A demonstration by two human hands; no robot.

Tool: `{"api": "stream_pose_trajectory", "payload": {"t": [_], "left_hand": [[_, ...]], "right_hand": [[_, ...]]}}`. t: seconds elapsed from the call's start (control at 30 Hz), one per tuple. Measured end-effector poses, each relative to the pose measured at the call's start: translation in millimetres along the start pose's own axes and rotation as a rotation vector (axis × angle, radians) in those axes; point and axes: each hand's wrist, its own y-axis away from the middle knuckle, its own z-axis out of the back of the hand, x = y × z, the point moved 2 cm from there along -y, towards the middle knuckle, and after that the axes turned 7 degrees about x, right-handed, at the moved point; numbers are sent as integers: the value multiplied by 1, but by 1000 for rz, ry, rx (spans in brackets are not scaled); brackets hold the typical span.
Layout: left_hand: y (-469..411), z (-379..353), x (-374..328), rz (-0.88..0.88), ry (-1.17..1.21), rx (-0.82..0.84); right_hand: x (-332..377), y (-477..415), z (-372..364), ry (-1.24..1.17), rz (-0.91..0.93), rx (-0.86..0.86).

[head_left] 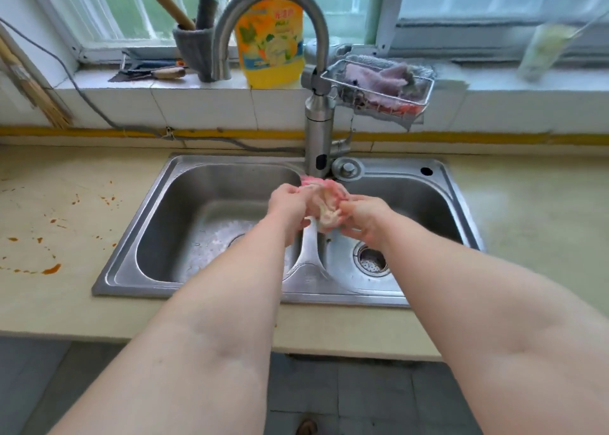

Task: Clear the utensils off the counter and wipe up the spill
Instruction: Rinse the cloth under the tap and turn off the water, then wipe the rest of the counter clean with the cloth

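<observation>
We see two hands, both over the sink (110, 279). Left hand (289, 204) and right hand (362, 219) hold one pink-and-white cloth (324, 205) between them. Fingers of both hands are curled and clamped on the cloth, which is bunched up. The cloth sits above the divider between the sink's two bowls, just in front of the tap (317, 128).

One spill (51, 269) is on the bench (527, 223), left of the sink and well apart from the cloth. It is one larger orange-red blob near the front plus many small spots further back, too scattered for us to count.

One steel tap with a high curved spout. One drain strainer (372, 260) shows in the right bowl; the left bowl's drain is hidden by the left forearm. The left bowl's floor looks wet.

On the sill behind we count:
- One yellow bottle (270, 46) with an orange label.
- One grey holder (194, 50) with one wooden handle in it.
- One flat tool (164, 72) with a pale handle, lying down; we cannot tell what kind.

One wire basket (425, 87) hangs beside the tap and holds rags; we cannot tell how many.
</observation>
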Motion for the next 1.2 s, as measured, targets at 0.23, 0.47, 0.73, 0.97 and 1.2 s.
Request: {"api": "stream_pose_trajectory", "payload": {"t": [0.23, 0.47, 0.73, 0.97, 1.2], "left_hand": [[21, -120, -29, -15, 292, -86], [56, -256, -18, -145, 7, -7], [108, -356, -13, -169, -398, 148], [102, -375, 1, -153, -392, 212], [85, -402, 22, -113, -920, 503]], "right_hand": [[4, 45, 142, -425, -23, -301], [-13, 112, 268, -536, 51, -272], [-36, 174, 372, 139, -132, -408], [-31, 183, 405, 79, -99, -494], [-46, 154, 409, 139, -37, -386]]}}
